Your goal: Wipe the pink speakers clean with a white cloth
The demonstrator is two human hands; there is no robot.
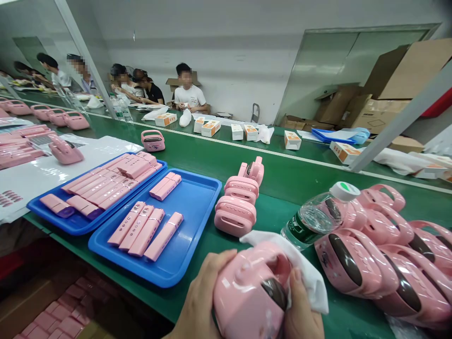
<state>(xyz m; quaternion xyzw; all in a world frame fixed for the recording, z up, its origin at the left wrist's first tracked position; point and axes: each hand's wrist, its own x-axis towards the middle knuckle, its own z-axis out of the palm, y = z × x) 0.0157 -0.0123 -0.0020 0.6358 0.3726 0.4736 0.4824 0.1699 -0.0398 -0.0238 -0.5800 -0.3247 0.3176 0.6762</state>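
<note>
My left hand (201, 301) grips the left side of a pink plastic handled speaker (243, 296), and my right hand (300, 313) holds its other side through a white cloth (300, 263). The cloth is pressed against the speaker's handle opening, and the bottom of the speaker runs out of view. To the right, several matching pink speakers (356, 263) lie in a heap beside a water bottle (318, 219) on its side. Another short stack of pink speakers (236, 207) stands just ahead of my hands.
Two blue trays (158, 245) hold pink bar-shaped parts on the green conveyor bench (275, 179). More pink parts lie on white sheets at left, and a box of them sits below the bench. Across the bench, seated workers sit among small boxes, with cardboard cartons at right.
</note>
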